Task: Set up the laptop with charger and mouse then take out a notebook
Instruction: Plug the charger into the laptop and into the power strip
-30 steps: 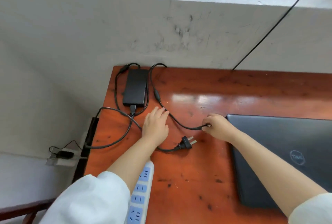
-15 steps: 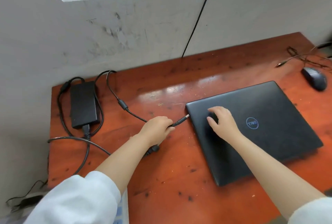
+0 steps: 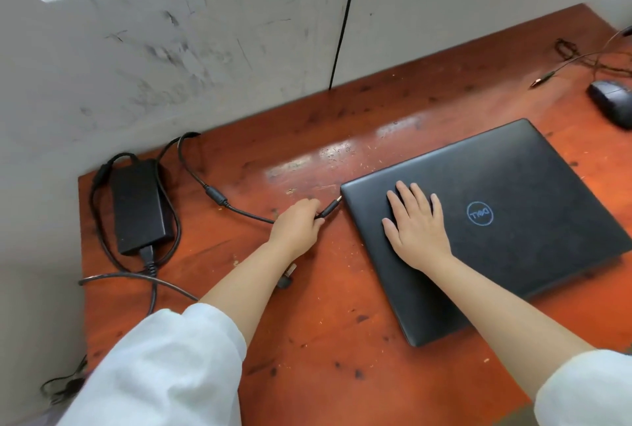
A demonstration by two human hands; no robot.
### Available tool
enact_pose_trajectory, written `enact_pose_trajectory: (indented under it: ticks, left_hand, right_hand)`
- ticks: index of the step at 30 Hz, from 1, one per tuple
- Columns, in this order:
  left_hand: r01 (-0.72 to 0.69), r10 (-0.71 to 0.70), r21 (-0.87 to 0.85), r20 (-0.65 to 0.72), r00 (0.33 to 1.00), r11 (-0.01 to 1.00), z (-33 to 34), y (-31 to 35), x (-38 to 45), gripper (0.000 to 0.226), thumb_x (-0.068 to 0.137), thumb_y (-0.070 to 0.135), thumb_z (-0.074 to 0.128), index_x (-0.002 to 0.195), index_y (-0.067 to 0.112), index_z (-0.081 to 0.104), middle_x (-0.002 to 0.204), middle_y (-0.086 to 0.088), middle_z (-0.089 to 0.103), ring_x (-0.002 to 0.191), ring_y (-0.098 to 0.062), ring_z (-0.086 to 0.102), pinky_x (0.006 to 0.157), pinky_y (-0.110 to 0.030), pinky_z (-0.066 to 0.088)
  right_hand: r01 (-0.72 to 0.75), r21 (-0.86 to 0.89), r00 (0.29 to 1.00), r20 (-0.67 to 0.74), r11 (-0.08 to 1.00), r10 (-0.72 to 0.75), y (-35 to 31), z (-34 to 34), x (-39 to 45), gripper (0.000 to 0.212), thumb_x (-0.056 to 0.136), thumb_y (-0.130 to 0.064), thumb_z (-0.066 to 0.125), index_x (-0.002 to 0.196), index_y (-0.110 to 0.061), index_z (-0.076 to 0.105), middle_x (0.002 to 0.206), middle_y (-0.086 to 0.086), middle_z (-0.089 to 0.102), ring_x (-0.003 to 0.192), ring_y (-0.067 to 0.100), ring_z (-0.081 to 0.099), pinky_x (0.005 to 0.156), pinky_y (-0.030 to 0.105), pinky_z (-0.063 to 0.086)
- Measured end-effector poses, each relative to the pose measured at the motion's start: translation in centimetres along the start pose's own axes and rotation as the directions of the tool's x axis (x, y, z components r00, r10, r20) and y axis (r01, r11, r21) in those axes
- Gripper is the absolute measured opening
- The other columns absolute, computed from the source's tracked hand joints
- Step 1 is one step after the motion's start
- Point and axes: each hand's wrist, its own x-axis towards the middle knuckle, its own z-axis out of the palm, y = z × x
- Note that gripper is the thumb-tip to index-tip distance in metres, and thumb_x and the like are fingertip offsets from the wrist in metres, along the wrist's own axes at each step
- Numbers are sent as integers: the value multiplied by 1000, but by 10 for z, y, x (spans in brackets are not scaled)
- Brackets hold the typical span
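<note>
On the desk, left hand pinches charger plug beside laptop edge; right hand flat.

One laptop, one charger, one mouse, two hands

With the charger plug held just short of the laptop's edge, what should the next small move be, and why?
Probably slide the charger plug the rest of the way into the laptop side. The left hand pinches it with the tip aimed at the near corner, a small gap showing, while the right hand lies flat on the closed lid, seemingly bracing it. The port itself is not visible.
</note>
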Motion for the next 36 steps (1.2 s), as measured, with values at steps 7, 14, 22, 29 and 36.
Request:
enact_pose_trajectory:
  ticks: [7,14,22,29,36]
  left_hand:
    - [-20,20,-32,24,1000,999,1,-4,5,21,91,15,52,107,5,58,110,-14,60,103,-31,55,86,-38,46]
    - [-63,63,36,21,998,997,-1,-4,11,19,91,12,51,106,2,58,108,-14,59,104,-31,53,83,-38,46]
    - [-102,102,161,13,995,982,-3,0,16,24,93,12,44,110,1,57,111,-16,57,108,-31,50,85,-39,45]
    - [-130,122,171,55,991,977,-3,4,21,28,96,20,43,100,-3,58,106,-18,55,103,-33,50,80,-40,43]
    - [-181,175,213,43,984,960,0,3,25,27,96,18,42,95,-4,56,104,-18,54,100,-32,49,78,-40,40]
  right_hand:
    - [-11,24,1000,-6,1000,11,-1,-3,-1,52,94,-35,37,141,-12,28,154,8,23,142,25,14,116,49,10]
    - [-21,23,1000,4,1000,21,-4,-7,-2,54,92,-35,31,140,-11,30,153,9,24,142,26,15,116,49,11]
    - [-33,51,999,-5,998,33,-8,-12,-3,57,87,-34,31,137,-8,37,150,13,31,140,30,22,114,52,15]
    - [-27,44,999,-19,999,28,-11,-15,-3,56,85,-31,35,132,-3,44,144,18,40,135,36,32,110,57,23]
    - [-14,17,999,-29,1000,14,-12,-17,-3,51,83,-29,40,123,0,53,133,22,52,125,41,46,100,62,35]
